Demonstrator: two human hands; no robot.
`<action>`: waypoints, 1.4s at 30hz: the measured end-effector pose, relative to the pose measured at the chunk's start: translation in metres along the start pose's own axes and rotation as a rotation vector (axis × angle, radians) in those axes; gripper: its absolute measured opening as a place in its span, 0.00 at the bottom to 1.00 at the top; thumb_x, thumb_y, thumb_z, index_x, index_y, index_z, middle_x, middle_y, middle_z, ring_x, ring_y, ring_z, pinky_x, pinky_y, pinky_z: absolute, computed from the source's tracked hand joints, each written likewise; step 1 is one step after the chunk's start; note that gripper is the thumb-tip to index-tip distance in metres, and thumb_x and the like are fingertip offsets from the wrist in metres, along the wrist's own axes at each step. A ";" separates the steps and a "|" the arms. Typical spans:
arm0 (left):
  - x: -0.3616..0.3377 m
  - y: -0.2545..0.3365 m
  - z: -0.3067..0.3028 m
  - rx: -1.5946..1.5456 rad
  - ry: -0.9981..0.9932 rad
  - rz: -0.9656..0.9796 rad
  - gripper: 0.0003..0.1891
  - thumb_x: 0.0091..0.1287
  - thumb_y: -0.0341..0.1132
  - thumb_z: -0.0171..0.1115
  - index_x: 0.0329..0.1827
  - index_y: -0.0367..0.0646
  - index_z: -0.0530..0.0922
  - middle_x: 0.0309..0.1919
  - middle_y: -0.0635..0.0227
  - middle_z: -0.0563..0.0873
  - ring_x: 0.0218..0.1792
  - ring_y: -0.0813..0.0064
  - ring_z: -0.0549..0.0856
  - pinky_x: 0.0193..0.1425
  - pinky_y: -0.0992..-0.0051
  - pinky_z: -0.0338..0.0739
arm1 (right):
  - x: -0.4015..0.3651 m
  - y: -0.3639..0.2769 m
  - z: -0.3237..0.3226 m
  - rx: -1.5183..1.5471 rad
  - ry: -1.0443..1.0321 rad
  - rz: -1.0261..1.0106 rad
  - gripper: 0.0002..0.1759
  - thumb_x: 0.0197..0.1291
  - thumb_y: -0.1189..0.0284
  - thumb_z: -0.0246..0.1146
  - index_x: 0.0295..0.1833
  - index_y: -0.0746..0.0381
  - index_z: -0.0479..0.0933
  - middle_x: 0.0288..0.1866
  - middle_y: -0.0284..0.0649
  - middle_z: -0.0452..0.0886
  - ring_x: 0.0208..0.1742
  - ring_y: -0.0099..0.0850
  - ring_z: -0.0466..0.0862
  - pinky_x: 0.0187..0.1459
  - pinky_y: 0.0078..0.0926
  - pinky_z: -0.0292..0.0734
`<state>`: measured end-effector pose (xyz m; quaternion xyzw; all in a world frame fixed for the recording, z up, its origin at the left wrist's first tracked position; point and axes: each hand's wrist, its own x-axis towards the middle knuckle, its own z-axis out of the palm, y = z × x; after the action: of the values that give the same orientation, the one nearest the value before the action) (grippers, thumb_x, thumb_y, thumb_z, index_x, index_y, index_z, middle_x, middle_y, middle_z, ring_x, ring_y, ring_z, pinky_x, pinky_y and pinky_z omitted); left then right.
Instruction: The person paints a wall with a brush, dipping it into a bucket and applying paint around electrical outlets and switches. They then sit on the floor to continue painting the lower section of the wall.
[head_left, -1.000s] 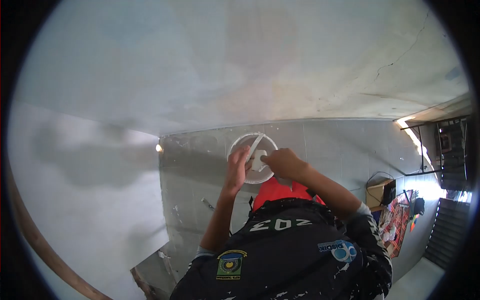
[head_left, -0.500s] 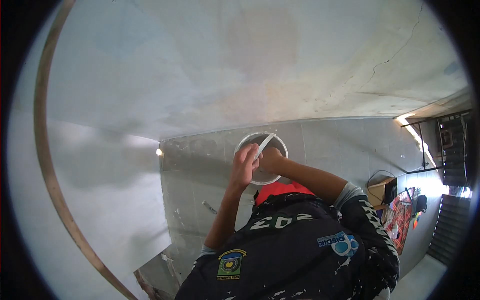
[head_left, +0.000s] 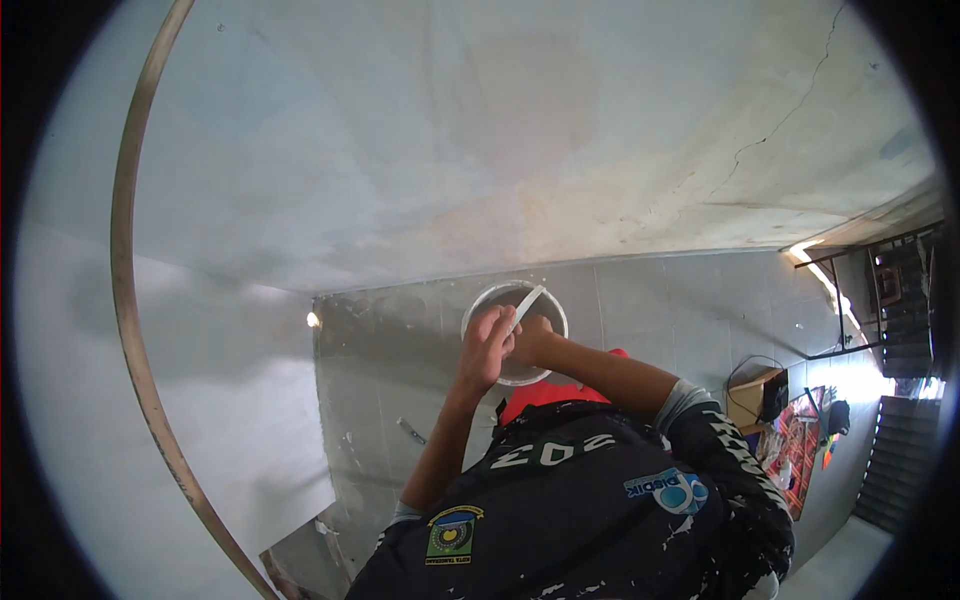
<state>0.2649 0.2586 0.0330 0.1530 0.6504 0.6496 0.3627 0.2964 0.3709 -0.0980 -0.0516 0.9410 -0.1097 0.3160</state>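
A round white-rimmed bucket (head_left: 466, 318) with a greyish inside is on the floor in front of my body. My left hand (head_left: 487, 345) is at its near left side, fingers closed round a thin white flat strip (head_left: 528, 306). That strip slants up to the right across the bucket's opening. My right hand (head_left: 532, 341) is lowered over the bucket's mouth beside the left, its fingers curled and mostly hidden. What it grips, if anything, cannot be made out.
A pale, cracked, stained wall (head_left: 520, 130) rises ahead. A long curved-looking wooden pole (head_left: 125, 250) runs down the left. On the grey tiled floor (head_left: 650, 305) lies a small tool-like object (head_left: 411, 431). To the right are a box (head_left: 752, 397), a red patterned cloth (head_left: 797, 460) and a metal frame (head_left: 840, 300).
The view has shifted slightly, so the pole appears further right and the bucket a little lower. Both hands stay at the bucket, with the white strip still in my left hand.
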 end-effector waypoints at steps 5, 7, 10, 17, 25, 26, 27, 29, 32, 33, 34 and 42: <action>0.006 -0.002 0.004 0.070 -0.010 -0.008 0.19 0.74 0.45 0.48 0.32 0.39 0.74 0.16 0.80 0.63 0.17 0.90 0.60 0.21 0.81 0.50 | -0.005 0.007 -0.011 0.033 -0.086 0.000 0.31 0.59 0.61 0.63 0.67 0.57 0.69 0.51 0.41 0.85 0.54 0.37 0.85 0.51 0.39 0.79; 0.006 -0.005 0.009 0.101 0.000 0.061 0.19 0.74 0.46 0.48 0.32 0.39 0.74 0.16 0.81 0.63 0.17 0.90 0.60 0.21 0.81 0.49 | -0.007 0.010 -0.001 0.088 -0.005 0.025 0.34 0.56 0.59 0.66 0.68 0.57 0.68 0.52 0.42 0.84 0.56 0.38 0.84 0.52 0.39 0.79; 0.007 -0.004 0.024 0.063 0.054 0.033 0.19 0.74 0.47 0.49 0.32 0.40 0.75 0.15 0.80 0.63 0.16 0.89 0.60 0.20 0.81 0.50 | -0.006 0.023 -0.008 -0.009 -0.175 -0.034 0.30 0.61 0.56 0.58 0.66 0.60 0.71 0.62 0.46 0.77 0.61 0.42 0.80 0.56 0.43 0.77; 0.027 -0.007 0.064 0.022 0.071 0.043 0.20 0.74 0.48 0.49 0.32 0.41 0.75 0.14 0.80 0.64 0.14 0.88 0.59 0.19 0.82 0.50 | -0.027 0.077 0.004 -0.075 0.196 -0.124 0.40 0.54 0.60 0.67 0.71 0.61 0.63 0.54 0.43 0.83 0.57 0.40 0.83 0.54 0.43 0.77; 0.051 0.000 0.119 0.068 0.042 -0.005 0.18 0.74 0.45 0.51 0.32 0.39 0.76 0.17 0.77 0.69 0.15 0.88 0.62 0.18 0.83 0.53 | -0.062 0.118 -0.009 0.105 -0.045 -0.044 0.35 0.59 0.58 0.64 0.68 0.64 0.68 0.54 0.46 0.83 0.56 0.41 0.83 0.53 0.47 0.77; 0.053 0.000 0.124 0.109 0.047 0.009 0.20 0.75 0.47 0.49 0.31 0.40 0.75 0.13 0.78 0.66 0.12 0.87 0.61 0.17 0.82 0.52 | -0.069 0.119 -0.015 0.049 -0.077 -0.069 0.34 0.59 0.60 0.63 0.68 0.64 0.68 0.54 0.46 0.83 0.55 0.40 0.84 0.51 0.46 0.79; 0.055 0.000 0.127 0.115 0.031 0.032 0.20 0.75 0.47 0.49 0.31 0.40 0.75 0.13 0.78 0.66 0.12 0.87 0.61 0.17 0.82 0.52 | -0.078 0.122 -0.022 0.094 -0.065 -0.067 0.31 0.60 0.63 0.62 0.67 0.65 0.68 0.55 0.46 0.82 0.54 0.40 0.84 0.49 0.45 0.81; 0.060 0.001 0.134 0.078 0.008 -0.016 0.20 0.74 0.46 0.49 0.31 0.40 0.75 0.13 0.78 0.67 0.12 0.87 0.62 0.16 0.82 0.52 | -0.141 0.118 -0.059 0.106 0.148 -0.114 0.27 0.60 0.71 0.60 0.65 0.68 0.69 0.57 0.49 0.80 0.51 0.42 0.85 0.43 0.40 0.85; 0.063 0.006 0.146 0.070 0.013 -0.081 0.19 0.74 0.45 0.51 0.30 0.40 0.75 0.16 0.79 0.67 0.15 0.88 0.64 0.18 0.83 0.54 | -0.143 0.128 -0.056 0.186 0.125 -0.041 0.27 0.59 0.74 0.58 0.65 0.68 0.68 0.58 0.50 0.79 0.52 0.43 0.85 0.40 0.38 0.86; 0.062 0.007 0.150 0.072 0.000 -0.084 0.19 0.74 0.45 0.51 0.30 0.40 0.75 0.16 0.79 0.67 0.15 0.88 0.64 0.18 0.83 0.54 | -0.135 0.136 -0.050 0.342 0.019 0.013 0.28 0.57 0.76 0.57 0.65 0.70 0.67 0.58 0.52 0.79 0.50 0.43 0.86 0.37 0.36 0.87; 0.062 0.007 0.153 0.067 -0.009 -0.074 0.19 0.74 0.45 0.50 0.30 0.40 0.75 0.15 0.79 0.66 0.15 0.88 0.64 0.18 0.82 0.54 | -0.116 0.146 -0.034 0.348 0.022 0.020 0.28 0.57 0.76 0.57 0.65 0.70 0.67 0.58 0.52 0.79 0.50 0.43 0.86 0.37 0.36 0.87; 0.067 -0.004 0.157 0.098 0.035 -0.034 0.16 0.74 0.45 0.50 0.31 0.44 0.75 0.16 0.78 0.68 0.16 0.88 0.64 0.18 0.82 0.53 | -0.163 0.170 -0.048 0.764 0.113 0.126 0.13 0.53 0.74 0.61 0.45 0.65 0.83 0.40 0.48 0.86 0.40 0.40 0.88 0.37 0.41 0.83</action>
<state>0.3253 0.4180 0.0278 0.1484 0.6902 0.6132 0.3544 0.3922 0.5709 -0.0059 0.1337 0.8496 -0.4352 0.2664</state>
